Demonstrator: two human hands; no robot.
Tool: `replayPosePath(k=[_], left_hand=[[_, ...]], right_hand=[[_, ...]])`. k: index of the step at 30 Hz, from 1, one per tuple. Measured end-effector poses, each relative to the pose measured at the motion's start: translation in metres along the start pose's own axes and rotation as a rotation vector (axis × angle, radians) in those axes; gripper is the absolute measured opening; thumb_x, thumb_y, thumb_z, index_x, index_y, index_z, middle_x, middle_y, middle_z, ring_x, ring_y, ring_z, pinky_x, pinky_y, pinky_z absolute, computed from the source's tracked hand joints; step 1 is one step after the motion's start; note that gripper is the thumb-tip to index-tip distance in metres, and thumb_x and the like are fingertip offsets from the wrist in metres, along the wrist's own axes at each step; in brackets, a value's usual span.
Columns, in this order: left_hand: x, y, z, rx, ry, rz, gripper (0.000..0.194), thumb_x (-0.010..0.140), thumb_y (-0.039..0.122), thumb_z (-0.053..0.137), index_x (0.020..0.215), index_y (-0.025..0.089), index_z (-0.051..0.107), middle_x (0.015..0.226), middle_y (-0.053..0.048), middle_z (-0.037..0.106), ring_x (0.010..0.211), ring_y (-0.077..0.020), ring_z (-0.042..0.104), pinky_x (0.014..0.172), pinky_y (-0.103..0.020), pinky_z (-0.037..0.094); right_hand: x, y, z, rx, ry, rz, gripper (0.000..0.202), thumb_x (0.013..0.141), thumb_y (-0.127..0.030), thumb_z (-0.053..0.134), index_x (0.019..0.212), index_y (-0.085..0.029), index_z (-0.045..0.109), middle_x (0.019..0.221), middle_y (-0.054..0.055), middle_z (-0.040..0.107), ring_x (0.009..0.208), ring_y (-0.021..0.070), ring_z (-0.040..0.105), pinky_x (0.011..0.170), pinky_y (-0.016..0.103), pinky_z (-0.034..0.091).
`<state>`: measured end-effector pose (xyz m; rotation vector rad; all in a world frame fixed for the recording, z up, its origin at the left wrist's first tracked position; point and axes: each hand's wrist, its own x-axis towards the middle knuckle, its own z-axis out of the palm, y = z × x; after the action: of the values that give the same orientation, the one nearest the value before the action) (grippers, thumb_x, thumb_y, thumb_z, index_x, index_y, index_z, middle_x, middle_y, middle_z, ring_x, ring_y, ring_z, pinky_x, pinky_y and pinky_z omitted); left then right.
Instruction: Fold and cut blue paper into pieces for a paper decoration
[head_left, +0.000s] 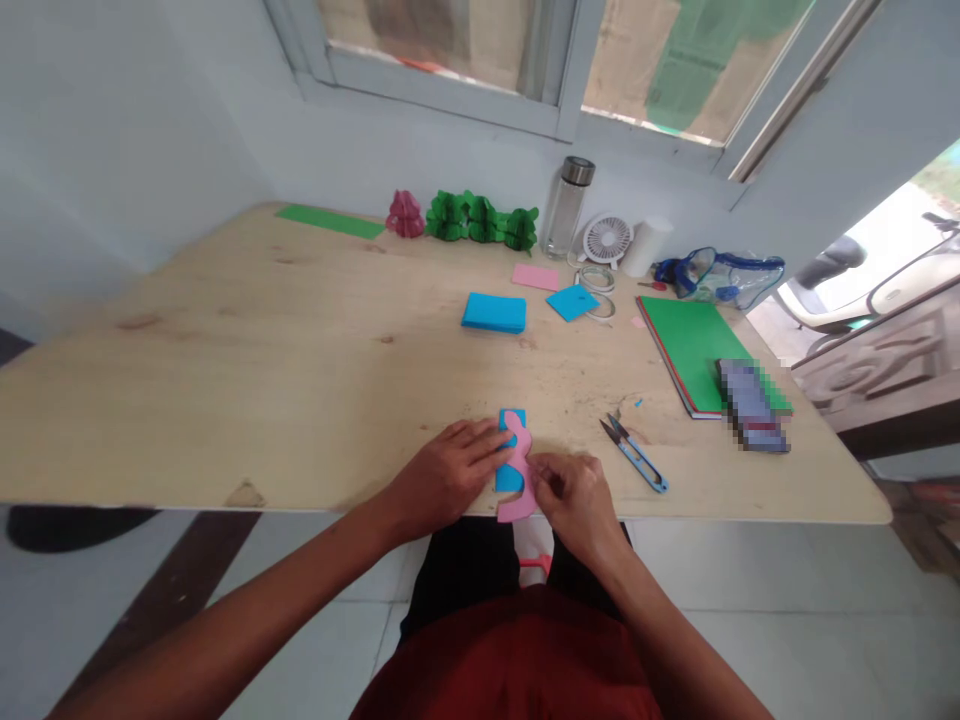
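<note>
Hands (576,500) near snips (637,458), blue stack (493,313)

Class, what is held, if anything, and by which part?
Left hand lies on the pink cutout at its left edge; right hand is at the right edge, pinching unclear.

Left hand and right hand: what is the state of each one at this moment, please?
Left hand: open, resting on the pink cut-out and blue paper.
Right hand: curled at the pink cut-out's edge; whether it grips cannot be told.
</note>
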<state>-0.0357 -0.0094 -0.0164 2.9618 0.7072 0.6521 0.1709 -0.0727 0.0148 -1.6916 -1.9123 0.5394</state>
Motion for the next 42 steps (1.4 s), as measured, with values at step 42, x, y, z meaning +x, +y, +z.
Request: replayPosePath(k=[42], left_hand=[[0.011, -0.029, -0.008, 0.225, 0.153, 0.39, 0.026, 0.094, 0.009, 0.036, 0.105, 0.011, 0.059, 0.1, -0.011, 0.069, 0.095, -0.0202, 0.065, 0.084, -0.035, 0.054]], right_hand=[[0.052, 0.005, 0.002, 1.073, -0.191, 0.493, 0.048, 0.06, -0.02, 0.071, 0.107, -0.018, 0.062, 0.097, 0.005, 0.068, 0.069, 0.0121, 0.062, 0.051, 0.022, 0.043]])
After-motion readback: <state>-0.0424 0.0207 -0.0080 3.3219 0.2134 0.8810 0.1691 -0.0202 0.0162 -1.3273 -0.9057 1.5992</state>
